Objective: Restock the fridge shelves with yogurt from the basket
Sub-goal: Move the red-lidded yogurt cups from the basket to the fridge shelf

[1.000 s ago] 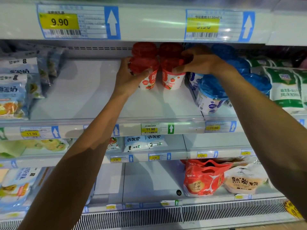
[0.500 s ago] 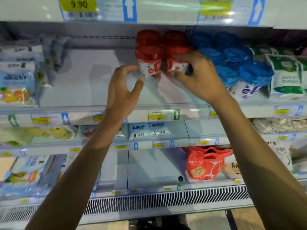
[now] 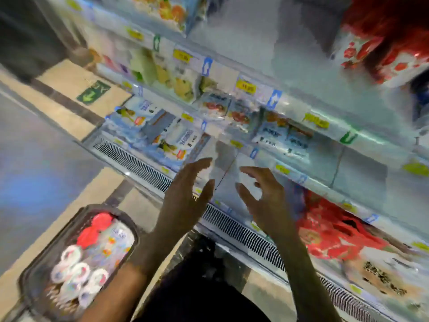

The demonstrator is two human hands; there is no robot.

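Hovering before the fridge's lower shelves, my left hand (image 3: 185,196) and right hand (image 3: 262,201) are both spread, holding nothing. Yogurt cups (image 3: 76,273) lie in the basket (image 3: 32,273) on the floor at my left. Everything's blurred; grabbing blindly, I could topple them.

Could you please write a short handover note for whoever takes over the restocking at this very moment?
Left hand: open, empty, in front of the lower shelves.
Right hand: open, empty, beside it.
Basket: on the floor at lower left, with yogurt cups inside.
Done: red-lidded strawberry cups stand on the upper shelf, top right.
Left: take more cups from the basket and shelve them. The view is blurred, so no count is possible.
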